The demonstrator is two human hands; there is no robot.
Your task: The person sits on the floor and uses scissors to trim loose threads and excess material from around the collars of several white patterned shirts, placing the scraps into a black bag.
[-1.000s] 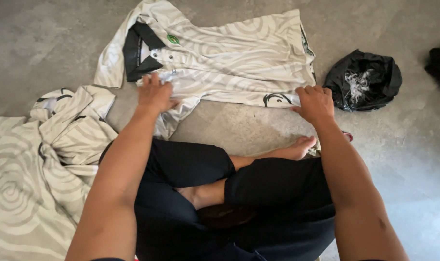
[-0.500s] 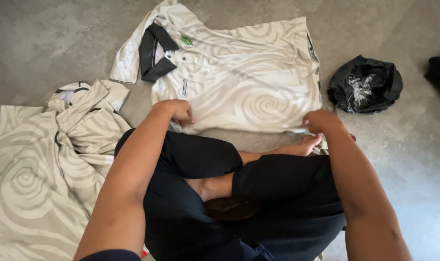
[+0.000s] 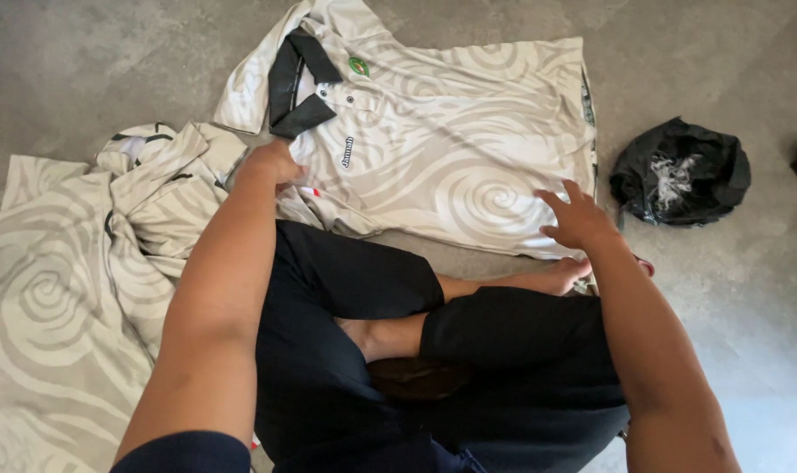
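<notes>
At my far left a heap of the same pale fabric [image 3: 65, 289] lies crumpled on the floor, cream with soft grey swirl rings printed all over it, its folds thick and loose; dark piping shows along one rumpled edge near the top.

My left hand [image 3: 271, 165] comes next. It rests knuckles up on the near left edge of the polo shirt [image 3: 442, 166], fingers curled under so that I cannot tell whether they pinch the cloth or only press on it. A small red mark shows just beside it on the fabric.

The shirt is spread flat on the grey concrete floor [image 3: 118, 61] right in front of my crossed legs, its collar towards the upper left and its hem towards the right. It is smooth, thin, slightly shiny knit, cream with large grey spirals, the biggest one low near the hem side. The dark collar [image 3: 295, 86] lies open, one flap folded back, with a buttoned placket running down from it and a small round green badge on the chest. One short sleeve is tucked under at the upper left. A narrow dark trim runs along the right edge.

My right hand [image 3: 575, 217] hovers open over the shirt's near right corner, fingers spread wide, palm down, holding nothing.

Further right, well apart from the shirt, a crumpled black plastic bag [image 3: 679, 173] sits on the floor, glossy and wrinkled, with pale shreds on top.
</notes>
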